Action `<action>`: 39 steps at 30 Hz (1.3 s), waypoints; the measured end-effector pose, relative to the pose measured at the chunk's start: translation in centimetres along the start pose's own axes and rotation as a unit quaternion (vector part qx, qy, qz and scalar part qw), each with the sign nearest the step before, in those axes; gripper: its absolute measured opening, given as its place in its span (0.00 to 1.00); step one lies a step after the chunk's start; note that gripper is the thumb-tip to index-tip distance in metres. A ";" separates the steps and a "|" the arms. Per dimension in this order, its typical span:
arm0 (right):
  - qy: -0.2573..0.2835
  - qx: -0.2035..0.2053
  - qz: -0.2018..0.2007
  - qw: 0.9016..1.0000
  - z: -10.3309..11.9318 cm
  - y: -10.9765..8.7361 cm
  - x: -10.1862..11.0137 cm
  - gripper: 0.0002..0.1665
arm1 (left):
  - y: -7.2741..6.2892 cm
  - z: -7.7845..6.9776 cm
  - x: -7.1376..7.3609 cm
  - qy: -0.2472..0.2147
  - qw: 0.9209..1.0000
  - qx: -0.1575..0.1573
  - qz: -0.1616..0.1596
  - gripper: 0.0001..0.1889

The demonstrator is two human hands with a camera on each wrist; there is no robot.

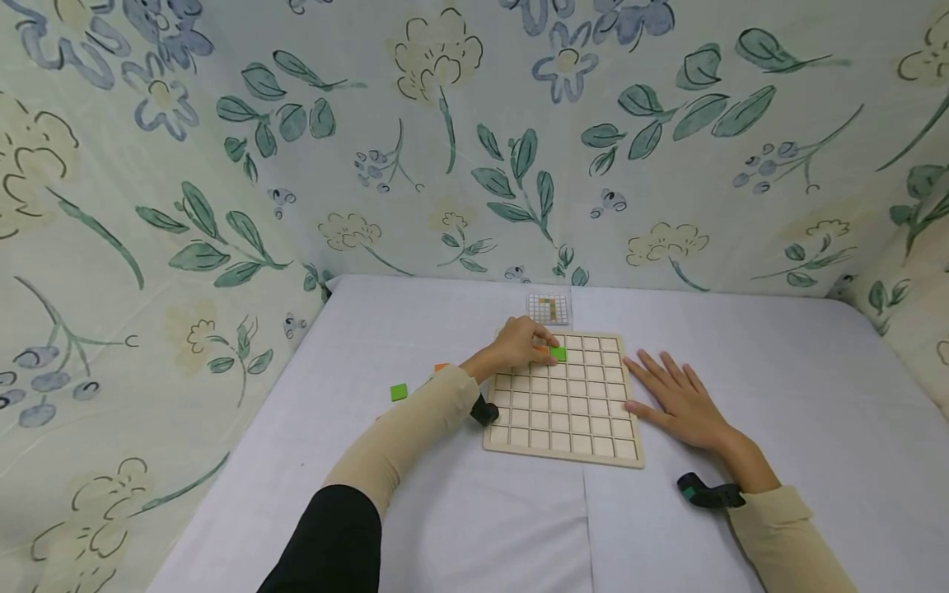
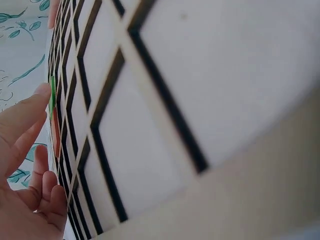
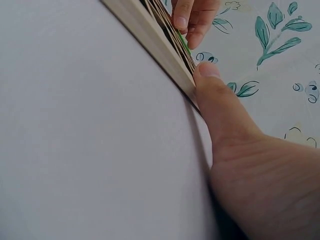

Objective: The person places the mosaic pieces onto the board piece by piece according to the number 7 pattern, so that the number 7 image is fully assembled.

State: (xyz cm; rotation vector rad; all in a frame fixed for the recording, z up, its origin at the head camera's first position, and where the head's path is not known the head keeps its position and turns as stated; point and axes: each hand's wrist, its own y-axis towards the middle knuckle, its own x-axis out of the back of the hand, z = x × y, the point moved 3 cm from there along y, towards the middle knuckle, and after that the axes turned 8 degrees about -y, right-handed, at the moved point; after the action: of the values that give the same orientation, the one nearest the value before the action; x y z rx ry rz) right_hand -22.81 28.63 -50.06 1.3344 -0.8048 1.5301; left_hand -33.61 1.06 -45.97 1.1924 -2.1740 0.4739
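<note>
Green tile (image 1: 559,354) lay on the board (image 1: 571,405) near its far edge, pinched between the left hand's (image 1: 515,343) thumb and finger.
Right hand (image 1: 680,407), fingers spread, touched the board's right edge. White cloth (image 1: 511,527) formed the work surface; floral fabric (image 1: 549,123) enclosed back and sides.

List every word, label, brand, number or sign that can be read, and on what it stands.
No text can be read in any view.
The grid card beyond the board: any print is too small to read.
The board, its green tile, the right wrist's black device: no lettering visible.
</note>
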 end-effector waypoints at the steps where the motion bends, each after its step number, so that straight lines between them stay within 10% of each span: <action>1: -0.001 0.001 -0.001 1.000 0.0 0.0 0.0 0.48 | 0.0 0.1 0.1 -0.010 1.000 0.002 0.004 0.16; 8: -0.003 0.003 -0.001 1.000 0.0 0.0 -0.1 0.48 | -0.3 0.0 1.5 -0.085 0.996 -0.005 0.013 0.16; 23: -0.002 0.002 -0.006 1.000 0.1 0.0 0.2 0.48 | -3.4 -0.5 6.8 -0.072 0.997 -0.040 0.009 0.20; 39: 0.002 0.001 0.001 1.000 0.0 0.1 -0.1 0.47 | -9.7 3.7 10.3 -0.077 0.996 -0.022 -0.038 0.19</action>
State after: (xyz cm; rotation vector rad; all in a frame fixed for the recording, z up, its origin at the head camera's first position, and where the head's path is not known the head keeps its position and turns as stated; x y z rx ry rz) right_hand -22.91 28.53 -50.18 1.3323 -0.8020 1.5341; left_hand -30.93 -12.69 -41.76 1.3192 -2.2460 0.3095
